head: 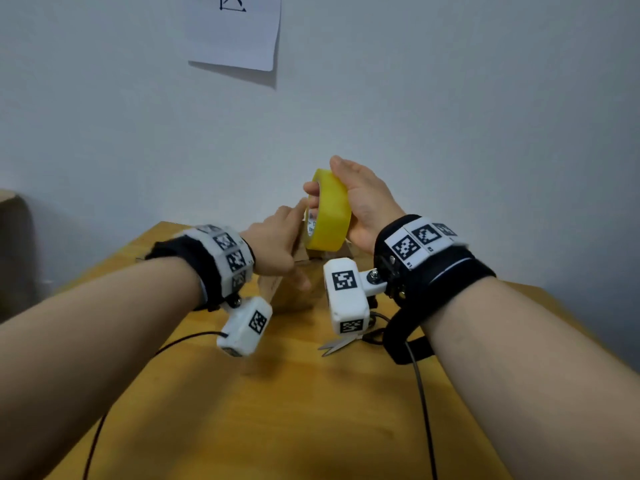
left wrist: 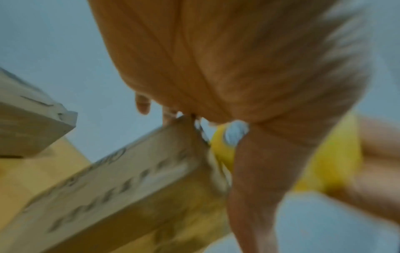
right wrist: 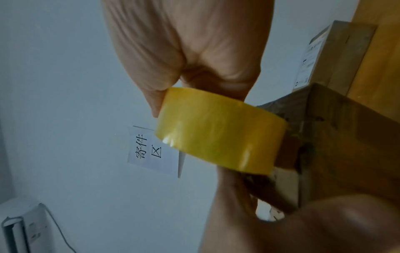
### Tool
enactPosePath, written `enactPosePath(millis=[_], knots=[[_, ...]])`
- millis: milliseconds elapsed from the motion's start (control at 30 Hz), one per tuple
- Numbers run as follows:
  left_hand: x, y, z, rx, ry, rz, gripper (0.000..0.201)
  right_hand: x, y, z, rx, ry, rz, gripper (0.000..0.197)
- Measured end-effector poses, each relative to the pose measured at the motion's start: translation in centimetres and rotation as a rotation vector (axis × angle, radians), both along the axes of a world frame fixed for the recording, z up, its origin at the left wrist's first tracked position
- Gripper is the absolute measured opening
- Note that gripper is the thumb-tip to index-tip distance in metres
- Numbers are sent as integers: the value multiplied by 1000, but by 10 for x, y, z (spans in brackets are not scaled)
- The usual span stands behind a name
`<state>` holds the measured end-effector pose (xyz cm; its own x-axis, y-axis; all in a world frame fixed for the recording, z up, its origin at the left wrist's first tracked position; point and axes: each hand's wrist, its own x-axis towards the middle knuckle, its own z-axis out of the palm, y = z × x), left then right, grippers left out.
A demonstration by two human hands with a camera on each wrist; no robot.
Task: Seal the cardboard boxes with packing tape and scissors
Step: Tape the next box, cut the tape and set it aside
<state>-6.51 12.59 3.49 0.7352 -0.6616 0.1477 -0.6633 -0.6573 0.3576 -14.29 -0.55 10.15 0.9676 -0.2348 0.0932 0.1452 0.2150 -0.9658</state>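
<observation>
My right hand (head: pixel 358 200) grips a yellow roll of packing tape (head: pixel 328 213) upright above the table, thumb on its outer face and fingers through the core. The roll (right wrist: pixel 218 135) fills the middle of the right wrist view. My left hand (head: pixel 277 242) is just left of it, its straight index finger touching the roll's near rim and its thumb spread apart lower down. A brown cardboard box (head: pixel 289 296) sits under both hands, mostly hidden. Scissors (head: pixel 337 344) lie on the table, below my right wrist.
The wooden table (head: pixel 277 410) ends at a grey wall. A second cardboard box (right wrist: pixel 337 56) stands beyond the first. A paper sign (head: pixel 235 29) hangs on the wall. Another brown box (head: pixel 10 237) shows at the left edge. Camera cables trail over the tabletop.
</observation>
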Motion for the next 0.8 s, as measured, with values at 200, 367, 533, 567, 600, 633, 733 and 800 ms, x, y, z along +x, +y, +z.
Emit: enactPosePath(millis=[200,367,533,567,600,633,733,800], knots=[[19,9,1,-209,26,185,114,-2,-2,-2,-79,44,-42,34],[31,18,16,-364,114,273,92,-4,-2,-19,-133,176,0,40],[32,15,17,-434,181,263,80,-1,-9,-27,-167,229,-12,41],[31,13,15,-456,197,267,77,0,-10,-27,-176,236,-16,41],[30,11,14,-485,221,270,73,0,-12,-28,-186,245,-20,40],[30,9,12,-513,245,279,70,1,-13,-29,-198,256,-22,40],[32,4,4,-569,328,304,66,2,-19,-34,-244,296,-7,37],[34,-1,-3,-634,406,312,63,3,-22,-36,-280,323,5,35]])
